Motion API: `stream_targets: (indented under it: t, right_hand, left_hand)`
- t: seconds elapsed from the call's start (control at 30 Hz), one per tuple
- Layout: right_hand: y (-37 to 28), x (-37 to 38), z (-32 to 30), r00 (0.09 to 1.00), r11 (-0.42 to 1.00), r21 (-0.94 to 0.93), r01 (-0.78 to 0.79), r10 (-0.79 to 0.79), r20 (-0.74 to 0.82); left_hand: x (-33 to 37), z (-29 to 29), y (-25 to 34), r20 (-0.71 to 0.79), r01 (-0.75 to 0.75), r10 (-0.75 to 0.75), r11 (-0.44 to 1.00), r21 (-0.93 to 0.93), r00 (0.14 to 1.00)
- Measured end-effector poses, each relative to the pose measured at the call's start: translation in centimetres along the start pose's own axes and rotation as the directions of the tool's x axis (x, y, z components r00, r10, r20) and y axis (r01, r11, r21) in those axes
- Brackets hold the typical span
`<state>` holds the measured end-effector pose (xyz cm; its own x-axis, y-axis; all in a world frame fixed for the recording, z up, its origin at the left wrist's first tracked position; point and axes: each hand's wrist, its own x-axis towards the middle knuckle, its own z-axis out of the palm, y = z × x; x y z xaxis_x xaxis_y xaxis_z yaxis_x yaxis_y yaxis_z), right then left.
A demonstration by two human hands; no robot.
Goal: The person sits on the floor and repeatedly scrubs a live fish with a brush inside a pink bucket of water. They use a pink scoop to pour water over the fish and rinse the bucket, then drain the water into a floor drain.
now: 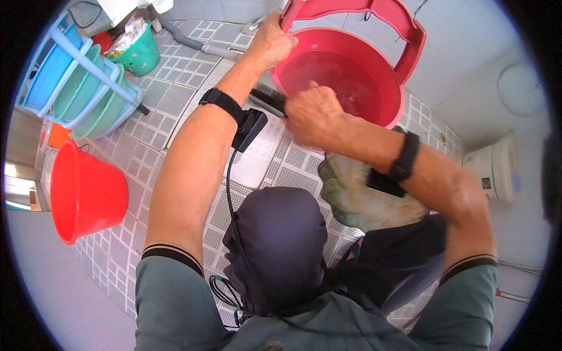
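While the frame (345,7) by the tub (387,88) is gripped by the left hand (272,45) and a brush (272,102) beside it by the right hand (319,117), water (345,88) could be spilled by a stray knock.

Right hand (315,114) in a fist

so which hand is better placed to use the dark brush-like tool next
Probably the right: the right hand already grips the dark brush-like tool, while the left hand is occupied at the pink frame.
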<state>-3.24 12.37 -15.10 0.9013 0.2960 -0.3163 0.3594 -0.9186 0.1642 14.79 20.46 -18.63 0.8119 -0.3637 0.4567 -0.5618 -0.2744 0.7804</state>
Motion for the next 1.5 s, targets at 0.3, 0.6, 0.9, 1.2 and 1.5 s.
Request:
stream_targets:
  t: [0.3,0.6,0.9,1.2,1.5]
  right_hand:
    - [2.6,-4.8,3.2,0.992,0.974,0.194,-0.121,0.114,0.045]
    - [2.5,-4.3,3.9,0.99,0.966,0.259,0.004,0.032,-0.135]
    - [-2.0,4.1,1.8,0.927,0.877,0.384,-0.288,0.356,-0.118]
    - [-2.2,1.7,3.9,0.913,0.938,0.19,-0.288,0.329,-0.241]
    - [2.3,-2.4,6.5,0.905,0.887,0.366,0.28,-0.116,-0.41]
  left_hand:
    - [-1.1,-1.9,1.0,0.138,0.097,-0.109,0.991,0.093,0.984]
    - [-0.5,0.0,-0.1,-0.119,-0.063,0.061,0.998,-0.019,0.991]
    - [-2.6,-5.8,-0.6,0.228,-0.002,0.021,0.997,-0.082,0.973]
    - [-16.6,-0.4,1.2,0.173,0.379,-0.353,0.683,-0.624,0.92]
    - [-17.3,3.0,0.7,0.015,0.41,-0.481,0.731,-0.546,0.877]
